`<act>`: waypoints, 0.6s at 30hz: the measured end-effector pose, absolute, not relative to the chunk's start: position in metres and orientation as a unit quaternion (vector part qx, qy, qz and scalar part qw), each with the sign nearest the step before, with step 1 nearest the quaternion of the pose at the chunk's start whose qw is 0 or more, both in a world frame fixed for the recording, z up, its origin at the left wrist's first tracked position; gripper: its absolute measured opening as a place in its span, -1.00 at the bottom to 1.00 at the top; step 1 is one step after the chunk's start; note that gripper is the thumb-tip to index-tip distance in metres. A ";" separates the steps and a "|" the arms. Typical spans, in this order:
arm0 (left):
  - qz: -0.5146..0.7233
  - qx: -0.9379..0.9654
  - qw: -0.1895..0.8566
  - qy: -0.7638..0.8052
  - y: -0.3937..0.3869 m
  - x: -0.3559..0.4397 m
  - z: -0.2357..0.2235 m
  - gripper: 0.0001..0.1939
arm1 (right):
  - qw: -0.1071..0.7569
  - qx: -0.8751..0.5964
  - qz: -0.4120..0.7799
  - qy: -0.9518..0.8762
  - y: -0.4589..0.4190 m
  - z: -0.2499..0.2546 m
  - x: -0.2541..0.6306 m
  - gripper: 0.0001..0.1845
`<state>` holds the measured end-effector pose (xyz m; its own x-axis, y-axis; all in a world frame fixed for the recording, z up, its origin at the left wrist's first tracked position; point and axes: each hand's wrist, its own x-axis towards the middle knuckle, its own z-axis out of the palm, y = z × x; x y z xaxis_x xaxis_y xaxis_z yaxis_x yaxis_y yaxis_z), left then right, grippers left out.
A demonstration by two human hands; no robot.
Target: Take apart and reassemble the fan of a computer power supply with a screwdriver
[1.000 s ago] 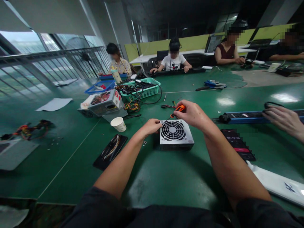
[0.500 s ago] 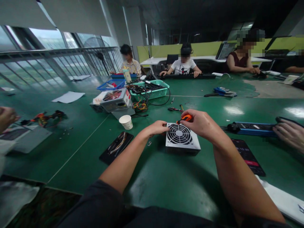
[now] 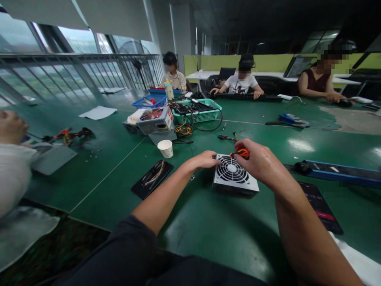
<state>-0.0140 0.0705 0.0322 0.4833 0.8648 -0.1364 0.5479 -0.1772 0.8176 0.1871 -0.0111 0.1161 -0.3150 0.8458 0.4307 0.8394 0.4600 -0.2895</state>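
A computer power supply [image 3: 235, 186] lies on the green table with its round fan grille [image 3: 232, 168] facing up. My left hand [image 3: 205, 160] grips its left far edge, thumb on the top face and the other fingers out of sight along the side. In my right hand [image 3: 253, 155] is a screwdriver [image 3: 241, 153] with an orange and black handle, held at the far side of the grille. The tip of the screwdriver is hidden. A few small screws [image 3: 193, 177] lie on the table left of the power supply.
A black phone [image 3: 152, 178] and a paper cup [image 3: 165, 149] stand to the left. Behind them are more power supplies [image 3: 157, 120] and a teal basket [image 3: 196, 115] of cables. At right lie a blue-black power strip [image 3: 342, 172] and another phone [image 3: 323, 206]. A co-worker's arm [image 3: 13, 163] is at far left.
The camera view has shifted, so the scene sits further right. Both hands keep their hold on the power supply and screwdriver. The co-worker's hand at the right has left the view.
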 end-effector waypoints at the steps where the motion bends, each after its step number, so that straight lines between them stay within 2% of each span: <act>1: 0.186 0.740 0.439 0.475 0.070 -0.014 0.033 -0.75 | 0.277 -0.522 0.008 -0.807 -0.011 0.116 0.186 -0.69; 4: 0.192 0.725 0.455 0.480 0.068 -0.013 0.034 -0.80 | 0.306 -0.533 0.020 -0.788 -0.009 0.114 0.183 -0.64; 10: 0.204 0.702 0.481 0.484 0.070 -0.012 0.031 -0.74 | 0.403 -0.534 0.049 -0.742 0.000 0.104 0.179 -0.64; 18: 0.216 0.722 0.446 0.484 0.071 -0.012 0.028 -0.75 | 0.362 -0.537 0.073 -0.759 0.004 0.096 0.172 -0.63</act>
